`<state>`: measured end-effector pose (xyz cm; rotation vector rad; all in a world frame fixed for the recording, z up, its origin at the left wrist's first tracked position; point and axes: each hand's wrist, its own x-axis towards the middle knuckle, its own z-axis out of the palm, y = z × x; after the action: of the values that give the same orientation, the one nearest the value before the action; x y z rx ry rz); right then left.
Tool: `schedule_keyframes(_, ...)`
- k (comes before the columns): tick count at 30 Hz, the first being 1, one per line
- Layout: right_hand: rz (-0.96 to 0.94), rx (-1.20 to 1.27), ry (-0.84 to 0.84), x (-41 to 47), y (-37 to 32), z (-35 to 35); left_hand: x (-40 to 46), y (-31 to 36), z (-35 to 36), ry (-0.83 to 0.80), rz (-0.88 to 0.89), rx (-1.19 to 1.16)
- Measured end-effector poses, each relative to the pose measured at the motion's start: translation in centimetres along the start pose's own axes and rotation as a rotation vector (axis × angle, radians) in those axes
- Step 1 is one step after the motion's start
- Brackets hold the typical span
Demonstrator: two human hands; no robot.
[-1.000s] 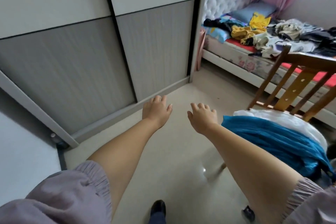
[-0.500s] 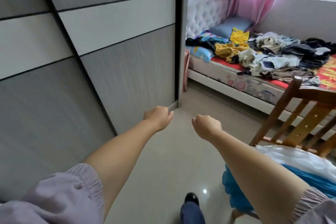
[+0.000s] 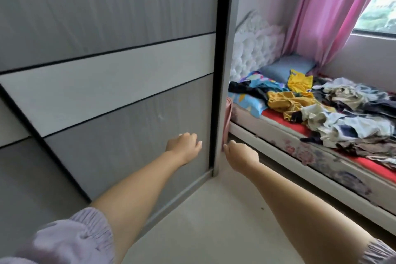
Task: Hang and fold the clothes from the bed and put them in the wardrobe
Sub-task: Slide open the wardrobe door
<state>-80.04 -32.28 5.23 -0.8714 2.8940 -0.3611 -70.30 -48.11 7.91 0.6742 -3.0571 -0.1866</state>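
Observation:
A heap of mixed clothes (image 3: 325, 111), yellow, white, dark and patterned, lies across the bed (image 3: 278, 141) at the right. The grey wardrobe (image 3: 120, 100) with its sliding doors closed fills the left. My left hand (image 3: 185, 147) is raised in front of the lower door panel with its fingers loosely curled, holding nothing. My right hand (image 3: 241, 156) is beside the wardrobe's right end post, fingers curled, also holding nothing. Neither hand touches the clothes.
A blue pillow (image 3: 287, 68) lies by the white tufted headboard (image 3: 255, 49). Pink curtains (image 3: 334, 10) hang beside a window at the upper right. A pink item (image 3: 227, 122) hangs between wardrobe and bed. Pale floor (image 3: 214, 221) runs between them.
The view has swung up and forward toward the bed; the chair with blue and white cloth has left the frame. Both hands have risen and moved nearer the wardrobe's right end.

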Motion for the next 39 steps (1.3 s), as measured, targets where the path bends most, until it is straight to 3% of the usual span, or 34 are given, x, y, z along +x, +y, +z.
schedule_keyframes(14,0.066,0.191,0.151,31.0,-3.8,-4.9,33.6,-2.4,-8.3,0.198,0.341,0.272)
schedule_keyframes(19,0.175,0.584,0.147,38.7,-3.8,-5.2,41.4,-0.5,-10.6,0.284,0.515,0.585)
schedule_keyframes(24,0.140,0.702,0.067,45.8,-3.9,-4.5,47.5,0.7,-12.7,0.290,0.560,0.963)
schedule_keyframes(29,0.174,0.867,0.085,51.3,-4.4,-4.0,51.7,1.3,-13.7,0.249,0.593,1.164)
schedule_keyframes(34,0.217,1.070,0.094,53.7,-4.5,-3.6,53.1,1.9,-13.8,0.227,0.585,1.216)
schedule_keyframes(39,0.235,1.053,0.140,52.9,-5.2,-3.5,51.9,2.4,-13.9,0.237,0.528,1.284)
